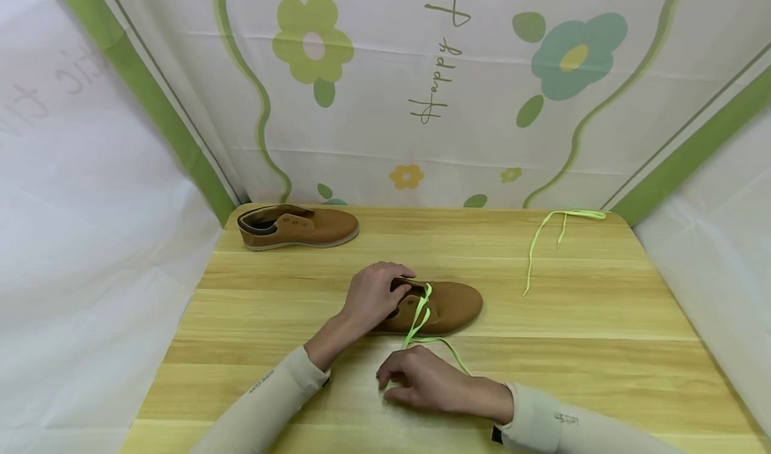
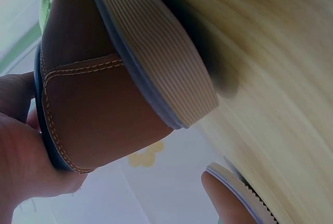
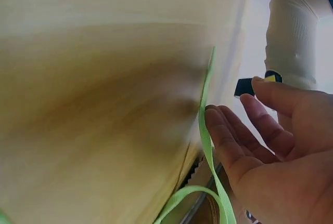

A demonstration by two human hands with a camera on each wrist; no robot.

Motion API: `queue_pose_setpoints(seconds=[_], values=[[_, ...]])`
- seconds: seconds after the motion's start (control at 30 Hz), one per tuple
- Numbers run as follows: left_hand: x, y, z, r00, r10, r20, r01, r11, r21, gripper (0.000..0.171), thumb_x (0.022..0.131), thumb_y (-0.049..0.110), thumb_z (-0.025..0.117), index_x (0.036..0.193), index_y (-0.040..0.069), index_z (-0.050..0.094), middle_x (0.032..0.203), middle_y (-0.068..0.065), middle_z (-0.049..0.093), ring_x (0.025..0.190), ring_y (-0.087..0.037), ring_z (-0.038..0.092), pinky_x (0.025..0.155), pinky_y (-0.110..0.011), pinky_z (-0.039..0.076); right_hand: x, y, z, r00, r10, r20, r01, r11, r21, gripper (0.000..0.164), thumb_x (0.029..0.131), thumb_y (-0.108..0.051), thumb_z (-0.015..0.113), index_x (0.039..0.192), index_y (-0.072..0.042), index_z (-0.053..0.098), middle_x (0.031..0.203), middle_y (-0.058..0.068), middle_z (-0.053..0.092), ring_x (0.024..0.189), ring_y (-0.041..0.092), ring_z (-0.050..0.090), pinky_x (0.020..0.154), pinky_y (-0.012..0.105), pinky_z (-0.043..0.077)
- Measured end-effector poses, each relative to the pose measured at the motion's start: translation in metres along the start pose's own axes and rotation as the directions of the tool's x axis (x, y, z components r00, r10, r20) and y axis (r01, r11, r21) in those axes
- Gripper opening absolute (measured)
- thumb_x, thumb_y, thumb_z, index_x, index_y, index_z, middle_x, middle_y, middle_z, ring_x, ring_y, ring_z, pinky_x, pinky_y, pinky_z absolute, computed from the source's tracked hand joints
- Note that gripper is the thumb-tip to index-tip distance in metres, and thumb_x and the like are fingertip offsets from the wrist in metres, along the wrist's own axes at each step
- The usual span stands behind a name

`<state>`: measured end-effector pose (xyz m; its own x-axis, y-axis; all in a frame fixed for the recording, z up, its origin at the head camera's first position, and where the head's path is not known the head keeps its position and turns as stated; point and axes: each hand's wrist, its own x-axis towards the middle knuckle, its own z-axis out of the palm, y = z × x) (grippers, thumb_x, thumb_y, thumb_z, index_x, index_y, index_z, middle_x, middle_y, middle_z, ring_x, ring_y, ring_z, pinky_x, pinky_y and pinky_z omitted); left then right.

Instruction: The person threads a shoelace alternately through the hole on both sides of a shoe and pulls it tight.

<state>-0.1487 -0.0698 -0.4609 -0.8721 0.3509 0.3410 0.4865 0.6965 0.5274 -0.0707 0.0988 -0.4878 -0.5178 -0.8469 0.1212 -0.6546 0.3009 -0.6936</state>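
Note:
A brown shoe point(image 1: 462, 303) lies in the middle of the table, toe to the right. My left hand point(image 1: 372, 296) grips the edge of its opening near the tongue; the left wrist view shows the shoe's heel point(image 2: 104, 115) and ribbed sole. A neon green shoelace point(image 1: 417, 321) runs through the front eyelets, its loose ends trailing toward my body. My right hand point(image 1: 427, 380) is just in front of the shoe, beside the lace. In the right wrist view the lace point(image 3: 204, 125) passes along the fingertips, with the thumb standing apart from them.
A second brown shoe point(image 1: 328, 226), without a lace, stands at the back left of the table point(image 1: 602, 347). Another green shoelace point(image 1: 533, 246) lies at the back right. A printed fabric wall point(image 1: 367, 126) rises behind the table, with white sheets at both sides.

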Motion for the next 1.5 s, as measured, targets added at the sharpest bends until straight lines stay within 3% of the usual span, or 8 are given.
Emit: queue_pose_setpoints(seconds=[0.17, 0.4, 0.8, 1.0, 1.23, 1.37, 1.5], values=[[0.001, 0.000, 0.000, 1.000, -0.005, 0.012, 0.005, 1.000, -0.007, 0.016, 0.093, 0.011, 0.083, 0.109, 0.014, 0.083, 0.110, -0.002, 0.080, 0.094, -0.021, 0.076, 0.072, -0.038, 0.061, -0.003, 0.000, -0.011, 1.000, -0.003, -0.011, 0.003, 0.999, -0.041, 0.010, 0.095, -0.006, 0.078, 0.104, -0.009, 0.078, 0.107, -0.002, 0.078, 0.101, 0.001, 0.070, 0.088, 0.017, 0.054], [0.002, -0.001, 0.002, 1.000, 0.006, 0.018, -0.006, 1.000, 0.003, 0.011, 0.094, 0.012, 0.082, 0.105, 0.015, 0.084, 0.106, 0.000, 0.081, 0.087, -0.017, 0.076, 0.067, -0.032, 0.060, -0.015, 0.009, -0.030, 1.000, 0.025, 0.004, -0.025, 0.999, 0.040, 0.010, 0.099, -0.005, 0.074, 0.108, -0.007, 0.078, 0.105, 0.001, 0.079, 0.100, 0.002, 0.070, 0.086, 0.019, 0.057], [0.004, -0.003, 0.004, 1.000, -0.003, 0.029, 0.002, 0.999, 0.034, 0.010, 0.096, 0.013, 0.080, 0.104, 0.017, 0.084, 0.104, 0.002, 0.081, 0.087, -0.014, 0.076, 0.065, -0.028, 0.057, -0.048, 0.028, -0.066, 0.998, -0.013, 0.060, 0.018, 0.997, -0.081, 0.016, 0.100, -0.005, 0.072, 0.115, -0.009, 0.076, 0.109, -0.001, 0.077, 0.102, 0.004, 0.070, 0.086, 0.025, 0.058], [0.004, -0.003, 0.004, 1.000, -0.007, 0.021, 0.007, 1.000, 0.023, 0.010, 0.095, 0.012, 0.081, 0.103, 0.017, 0.084, 0.103, 0.002, 0.081, 0.087, -0.015, 0.077, 0.064, -0.029, 0.058, -0.064, 0.039, -0.073, 0.992, -0.120, 0.049, 0.128, 0.971, -0.204, 0.029, 0.091, 0.009, 0.069, 0.112, -0.010, 0.076, 0.108, -0.003, 0.077, 0.103, 0.006, 0.071, 0.089, 0.024, 0.058], [0.004, -0.003, 0.004, 0.999, -0.012, 0.031, 0.012, 1.000, 0.019, 0.010, 0.095, 0.011, 0.080, 0.103, 0.017, 0.084, 0.104, 0.001, 0.081, 0.088, -0.016, 0.077, 0.065, -0.029, 0.058, -0.078, 0.046, -0.076, 0.957, -0.264, 0.116, 0.282, 0.942, -0.182, 0.049, 0.081, 0.023, 0.065, 0.114, -0.012, 0.076, 0.112, -0.004, 0.076, 0.110, 0.007, 0.071, 0.098, 0.021, 0.054], [0.004, -0.003, 0.004, 0.999, -0.011, 0.033, 0.010, 1.000, 0.017, 0.010, 0.096, 0.012, 0.080, 0.103, 0.017, 0.084, 0.103, 0.001, 0.081, 0.087, -0.015, 0.077, 0.065, -0.029, 0.059, -0.084, 0.049, -0.074, 0.925, -0.353, 0.142, 0.378, 0.897, -0.228, 0.048, 0.080, 0.020, 0.070, 0.114, -0.013, 0.076, 0.116, -0.004, 0.075, 0.111, 0.009, 0.070, 0.099, 0.021, 0.053], [0.004, -0.003, 0.004, 0.999, -0.011, 0.032, 0.010, 1.000, 0.019, 0.010, 0.096, 0.012, 0.080, 0.103, 0.017, 0.084, 0.103, 0.001, 0.081, 0.086, -0.015, 0.077, 0.065, -0.029, 0.058, -0.087, 0.053, -0.070, 0.906, -0.389, 0.165, 0.422, 0.851, -0.311, 0.037, 0.084, 0.011, 0.075, 0.112, -0.013, 0.077, 0.117, -0.004, 0.074, 0.111, 0.009, 0.069, 0.100, 0.022, 0.053]])
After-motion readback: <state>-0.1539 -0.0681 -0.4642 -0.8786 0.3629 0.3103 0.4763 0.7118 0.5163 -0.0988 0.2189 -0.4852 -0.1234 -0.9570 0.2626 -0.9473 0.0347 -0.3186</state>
